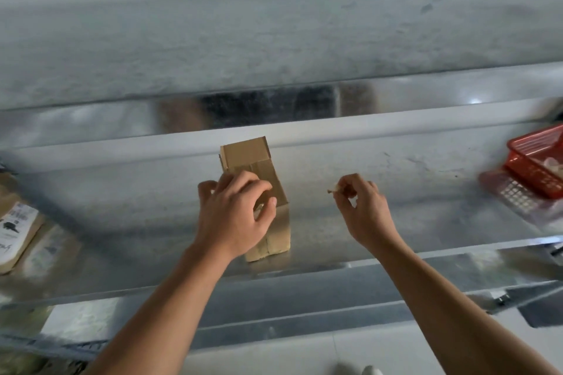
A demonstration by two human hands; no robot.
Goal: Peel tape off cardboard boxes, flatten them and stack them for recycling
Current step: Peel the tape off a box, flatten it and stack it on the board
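Observation:
A small brown cardboard box point(259, 167) stands on the shiny metal table point(396, 192), near its middle. My left hand point(236, 216) lies over the top of the box, its fingers curled round the upper edge. My right hand point(362, 210) is held in the air to the right of the box, apart from it. Between its thumb and fingertips it pinches a small scrap of tape point(332, 190). The lower front face of the box shows below my left hand.
A red plastic basket point(536, 158) sits at the right edge of the table, holding some pale scraps. Flat cardboard with a printed white label point(15, 228) lies at the left edge. A grey wall rises behind the table.

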